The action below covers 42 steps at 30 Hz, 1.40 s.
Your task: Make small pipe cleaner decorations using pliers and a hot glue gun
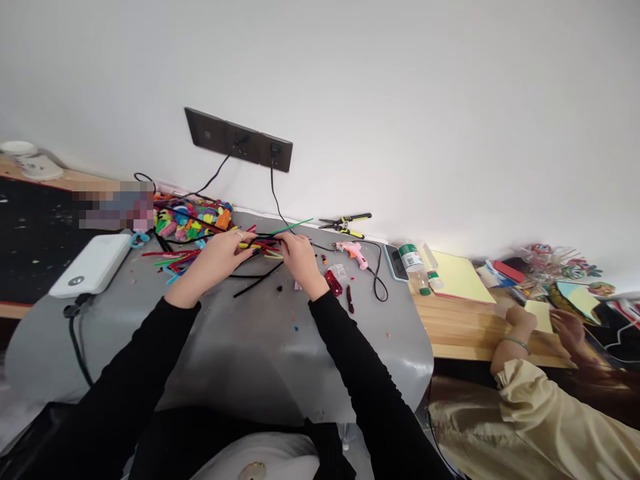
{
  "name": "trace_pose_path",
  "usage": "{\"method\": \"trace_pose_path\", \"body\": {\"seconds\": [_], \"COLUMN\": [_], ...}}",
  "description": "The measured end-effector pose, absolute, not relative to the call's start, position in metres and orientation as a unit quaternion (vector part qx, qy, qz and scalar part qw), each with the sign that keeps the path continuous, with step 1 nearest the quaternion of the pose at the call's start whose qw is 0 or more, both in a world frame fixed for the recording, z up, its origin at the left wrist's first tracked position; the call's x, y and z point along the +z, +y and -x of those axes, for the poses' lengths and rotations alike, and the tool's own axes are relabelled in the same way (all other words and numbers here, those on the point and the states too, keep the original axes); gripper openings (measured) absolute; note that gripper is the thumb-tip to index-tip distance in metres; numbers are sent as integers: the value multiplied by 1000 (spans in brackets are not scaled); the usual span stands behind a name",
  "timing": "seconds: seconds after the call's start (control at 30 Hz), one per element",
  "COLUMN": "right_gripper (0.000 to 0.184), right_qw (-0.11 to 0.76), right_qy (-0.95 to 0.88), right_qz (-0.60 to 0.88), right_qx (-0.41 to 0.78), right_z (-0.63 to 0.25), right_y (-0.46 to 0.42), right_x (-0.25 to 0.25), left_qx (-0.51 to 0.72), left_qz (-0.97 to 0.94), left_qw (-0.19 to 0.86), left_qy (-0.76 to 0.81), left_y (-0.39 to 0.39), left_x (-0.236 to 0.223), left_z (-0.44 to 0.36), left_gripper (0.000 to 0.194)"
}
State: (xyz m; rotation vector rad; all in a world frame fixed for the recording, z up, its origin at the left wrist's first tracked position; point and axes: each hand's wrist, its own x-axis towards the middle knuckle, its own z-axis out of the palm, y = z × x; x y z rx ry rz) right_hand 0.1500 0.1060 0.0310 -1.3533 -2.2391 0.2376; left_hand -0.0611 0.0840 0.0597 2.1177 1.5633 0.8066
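Note:
My left hand (231, 255) and my right hand (300, 264) are close together over the grey mat. Their fingers are closed on dark pipe cleaners (266, 237) stretched between them; how many strands each holds I cannot make out. A black pipe cleaner (257, 278) slants down to the left below my right hand. A green pipe cleaner (299, 225) sticks out just beyond the fingers. Loose coloured pipe cleaners (183, 259), red and blue among them, lie beside and partly under my left hand. Behind them is a heap of multicoloured pipe cleaner bundles (193, 220).
Pliers (345, 225), a pink glue gun (354, 253) with its cord, a phone (396, 263) and a plastic bottle (413, 263) lie on the right. A white power bank (93, 265) is at left. Another person's hands (523, 320) hold yellow paper at far right.

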Motion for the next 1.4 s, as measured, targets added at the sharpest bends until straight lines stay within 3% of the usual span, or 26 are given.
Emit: {"method": "trace_pose_path", "body": {"seconds": [0.17,0.4,0.53,0.73,0.93,1.13,1.27,1.4], "right_gripper": [32,27,23,20,35,42,34,24], "right_qw": [321,408,422,437,455,484,484,453], "right_qy": [-810,-678,-569,-523,-467,-427,-445,-516], "right_qz": [465,518,543,526,464,501,522,503], "right_qx": [160,325,451,508,599,576,543,524], "right_z": [-169,-179,-174,-167,-158,-157,-160,-162], "right_y": [70,-2,-27,-45,-51,-50,-50,-52], "right_x": [41,23,4,-5,3,6,6,6], "left_qx": [368,412,414,434,458,445,397,352], "left_qz": [-690,-619,-600,-588,-594,-594,-627,-685], "left_qw": [288,412,426,424,398,420,465,403], "left_qy": [552,526,535,535,529,523,483,494], "left_y": [54,25,21,14,9,6,1,1], "left_x": [49,47,40,34,36,37,35,33], "left_z": [53,38,27,13,4,-2,-6,-6], "left_gripper": [39,40,38,34,35,50,56,53]}}
